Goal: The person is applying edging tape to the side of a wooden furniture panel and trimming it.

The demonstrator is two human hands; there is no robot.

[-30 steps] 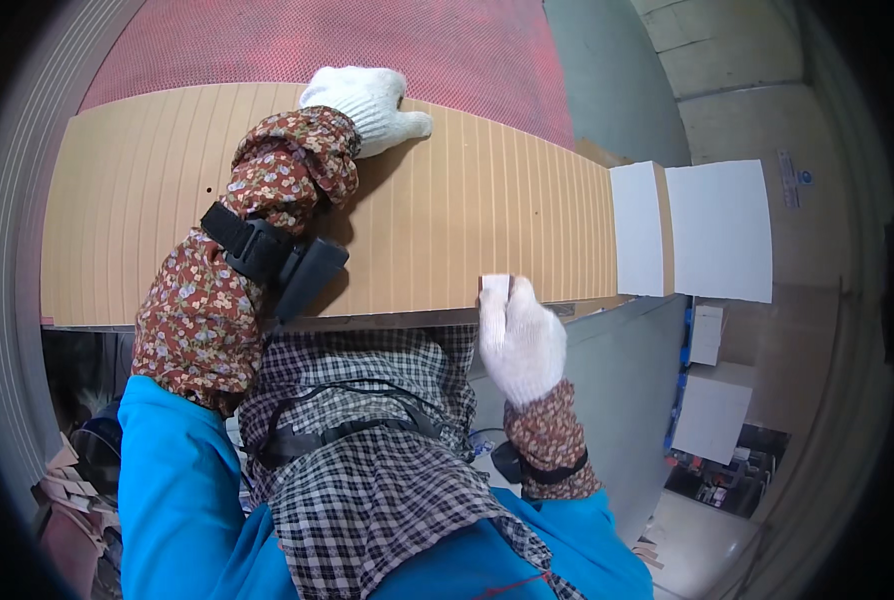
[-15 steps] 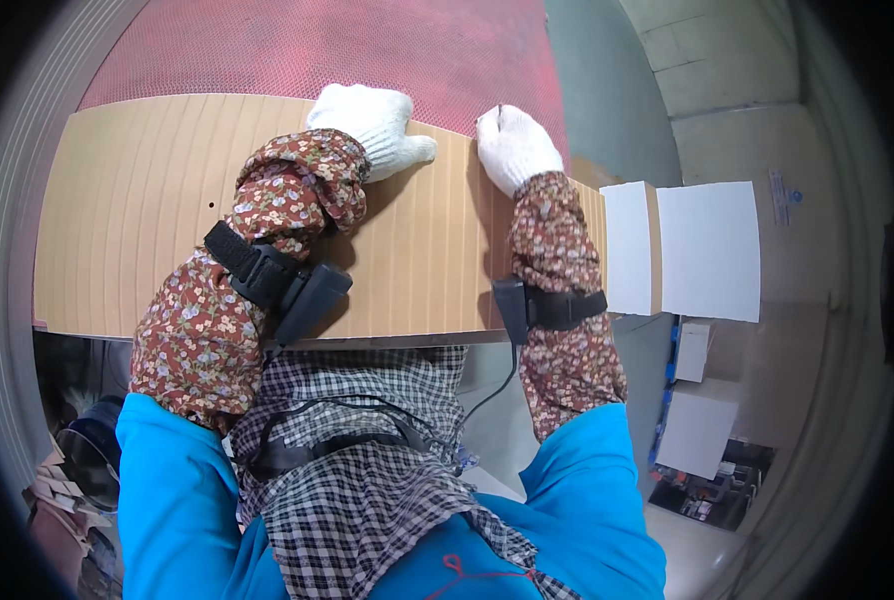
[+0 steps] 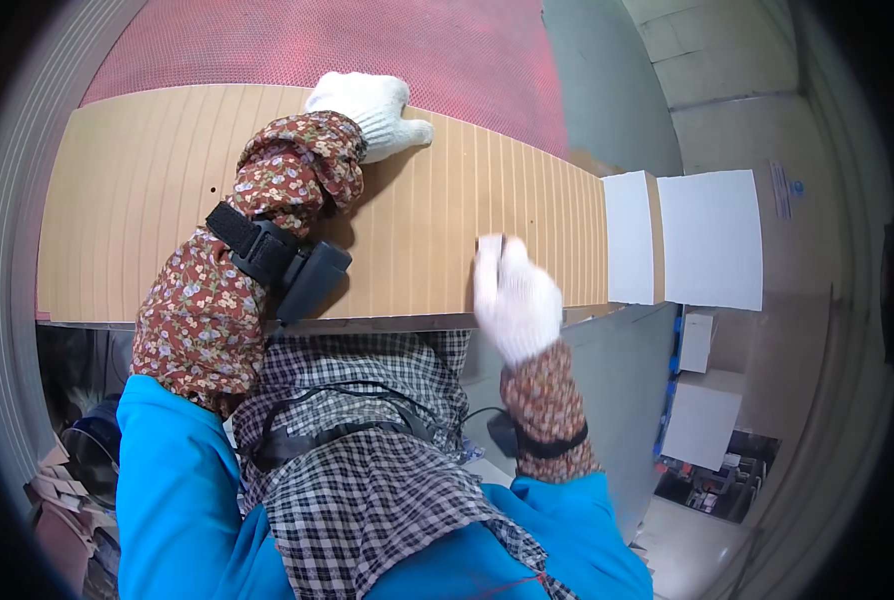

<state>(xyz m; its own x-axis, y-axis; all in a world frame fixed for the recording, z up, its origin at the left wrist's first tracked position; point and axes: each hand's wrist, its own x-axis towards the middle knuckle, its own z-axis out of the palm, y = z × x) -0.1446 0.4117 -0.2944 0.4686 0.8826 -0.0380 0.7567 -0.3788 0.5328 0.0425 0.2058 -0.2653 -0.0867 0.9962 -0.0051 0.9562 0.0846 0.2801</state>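
Observation:
A long tan panel (image 3: 467, 220), like ribbed cardboard with parallel lines across it, lies in front of me. My left hand (image 3: 362, 112), in a white knit glove, is at its far edge. The fingers curl at that edge and the thumb lies to the right on the top face. My right hand (image 3: 517, 300), also white-gloved, is over the near edge, right of the middle. Its fingers are closed in a pinch; a small dark bit shows at the fingertips, too small to name. Two small dark dots mark the panel's face.
Red mesh-like material (image 3: 367, 45) lies beyond the panel. White sheets (image 3: 712, 240) with a tan strip between them adjoin its right end. Lower right are white boxes (image 3: 702, 420). A dark round thing (image 3: 92, 445) and cardboard scraps (image 3: 57, 480) stand at lower left.
My right hand has come from the panel's far edge toward me, to its near edge, still closed. The left hand stays at the far edge, with the view slightly shifted.

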